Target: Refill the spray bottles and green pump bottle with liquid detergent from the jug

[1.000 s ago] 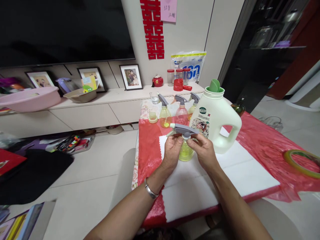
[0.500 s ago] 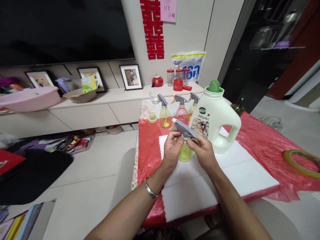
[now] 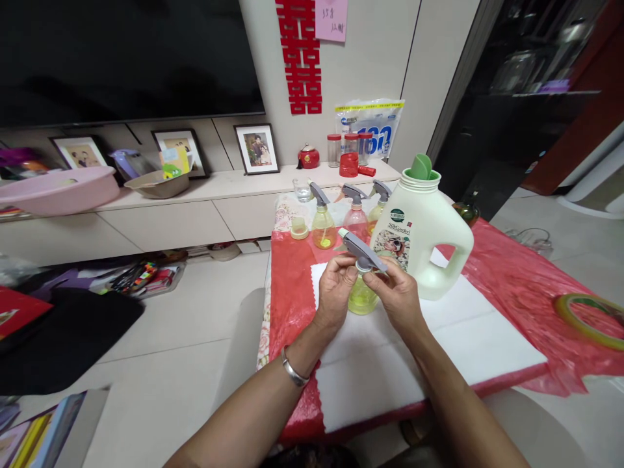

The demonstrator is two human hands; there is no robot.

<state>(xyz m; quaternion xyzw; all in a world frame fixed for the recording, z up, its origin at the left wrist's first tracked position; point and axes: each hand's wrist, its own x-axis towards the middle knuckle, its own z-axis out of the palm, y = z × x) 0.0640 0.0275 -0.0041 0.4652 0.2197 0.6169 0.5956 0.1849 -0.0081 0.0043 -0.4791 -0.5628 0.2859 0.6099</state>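
Observation:
A small yellow-green spray bottle with a grey trigger head stands upright on the white cloth. From the left, my left hand closes its fingers and thumb on the neck just under the head. My right hand pinches the collar from the other side. A large pale green jug stands right behind my right hand, its mouth uncapped with a green scoop-like piece in it. Beyond are a yellow spray bottle, a pink one and another yellow one.
A clear yellowish cup and a glass cup sit at the table's far left. Red plastic sheeting covers the table. A tape roll lies at right. Behind runs a low cabinet with photo frames, jars and basins.
The view has shifted slightly. Both hands stay at the bottle's neck, and the grey trigger head has turned a little.

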